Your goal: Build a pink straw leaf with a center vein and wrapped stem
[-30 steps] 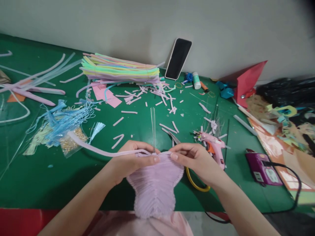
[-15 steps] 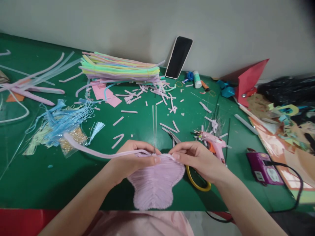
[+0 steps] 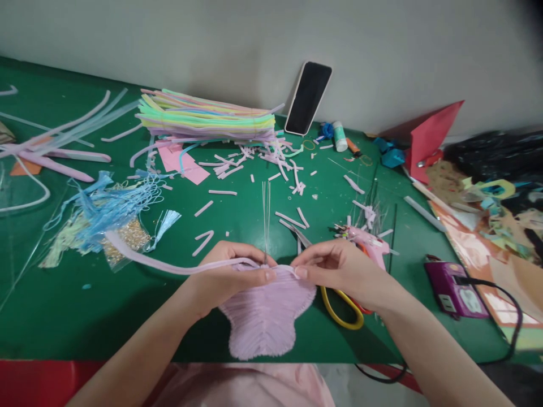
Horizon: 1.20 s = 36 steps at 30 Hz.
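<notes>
A lilac shape made of pipe cleaners (image 3: 263,316), wide at the top and scalloped below, is held upright near the table's front edge. My left hand (image 3: 229,268) is closed on its top edge, thumb in front. From that hand a long lilac pipe cleaner (image 3: 156,264) runs out to the left. My right hand (image 3: 335,268) pinches a strip of pipe cleaner along the upper right edge of the shape. Thin wires (image 3: 266,217) stick up from the top between both hands. Yellow-handled scissors (image 3: 348,325) lie partly under my right hand.
A bundle of coloured pipe cleaners (image 3: 207,118) lies at the back, beside a leaning phone (image 3: 309,99). Cut lilac bits are scattered in front. Blue tassels (image 3: 110,203) lie left; a pink glue gun (image 3: 369,240) and a purple corded box (image 3: 456,288) lie right.
My right hand has shifted slightly left along the top edge, and its forearm covers more of the glue gun. The shape's lower part has moved a little left. My left hand stays put.
</notes>
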Each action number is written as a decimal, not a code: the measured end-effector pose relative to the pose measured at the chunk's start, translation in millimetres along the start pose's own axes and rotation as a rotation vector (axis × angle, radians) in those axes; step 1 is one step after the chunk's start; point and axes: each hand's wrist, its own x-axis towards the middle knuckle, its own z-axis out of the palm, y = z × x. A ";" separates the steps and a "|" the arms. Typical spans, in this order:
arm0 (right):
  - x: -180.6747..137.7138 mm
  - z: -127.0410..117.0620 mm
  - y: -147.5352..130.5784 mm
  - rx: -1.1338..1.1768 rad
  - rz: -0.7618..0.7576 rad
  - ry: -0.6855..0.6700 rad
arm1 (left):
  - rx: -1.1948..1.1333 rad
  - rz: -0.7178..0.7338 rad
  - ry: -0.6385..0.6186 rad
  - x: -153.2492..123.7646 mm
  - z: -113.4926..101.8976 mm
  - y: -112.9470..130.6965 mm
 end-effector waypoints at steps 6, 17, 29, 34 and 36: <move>-7.8 8.7 -7.8 -0.139 -0.052 0.074 | 0.012 0.020 0.006 -0.2 1.0 1.7; -13.6 20.1 -10.6 -0.359 -0.097 0.209 | -0.010 0.011 -0.005 -0.4 0.7 3.7; -1.6 -14.9 -4.9 -0.178 -0.149 0.374 | -0.196 0.083 0.045 1.4 -3.2 -0.6; -1.1 -7.9 0.9 -0.037 -0.155 0.285 | -0.231 0.097 0.079 0.2 -3.5 0.9; -2.0 -7.8 1.7 0.035 -0.095 0.244 | -0.287 0.102 0.057 -0.8 -3.3 2.4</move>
